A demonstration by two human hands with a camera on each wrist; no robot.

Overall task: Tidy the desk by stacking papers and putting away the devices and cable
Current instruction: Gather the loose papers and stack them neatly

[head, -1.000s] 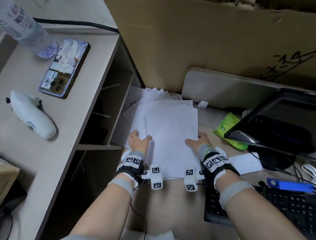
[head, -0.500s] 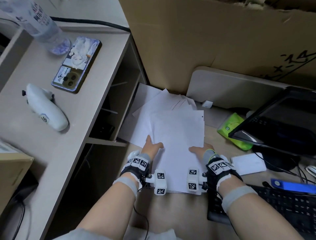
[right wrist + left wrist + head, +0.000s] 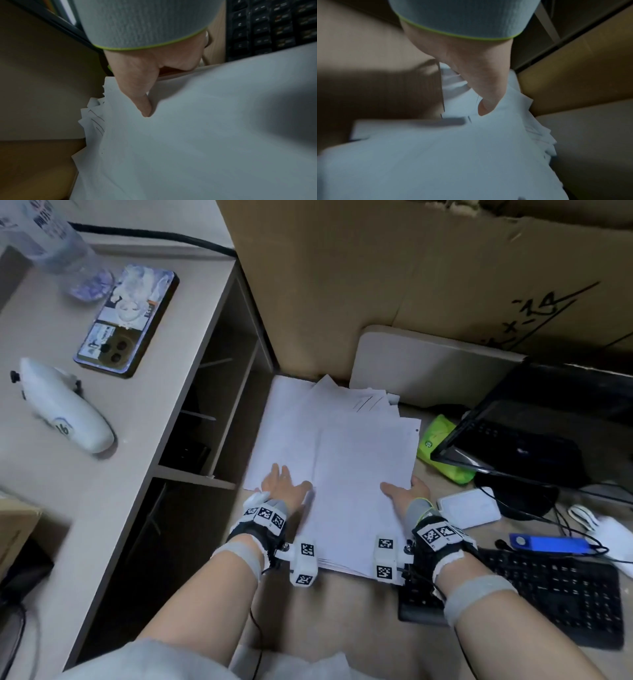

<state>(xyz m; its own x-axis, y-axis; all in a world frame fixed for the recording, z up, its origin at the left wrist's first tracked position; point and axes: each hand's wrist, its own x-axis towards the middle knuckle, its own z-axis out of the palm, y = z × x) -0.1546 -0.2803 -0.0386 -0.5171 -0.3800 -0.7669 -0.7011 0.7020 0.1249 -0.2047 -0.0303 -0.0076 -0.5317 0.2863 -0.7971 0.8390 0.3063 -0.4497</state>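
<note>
1. A messy pile of white papers (image 3: 346, 460) lies on the low table (image 3: 346, 604), right in front of a big cardboard box (image 3: 394, 278)
2. The left hand (image 3: 282, 486) holds the left edge of the pile; its grip is clamped on the papers, thumb on top
3. The right hand (image 3: 406, 493) holds the right edge the same way, thumb (image 3: 142, 102) pressed on the top sheet
4. A phone (image 3: 126, 320) and a white controller (image 3: 65, 412) lie on the higher table (image 3: 113, 508) to the left
5. A black keyboard (image 3: 555, 594) and a blue stick (image 3: 548, 543) lie to the right, near a green packet (image 3: 442, 446)
</note>
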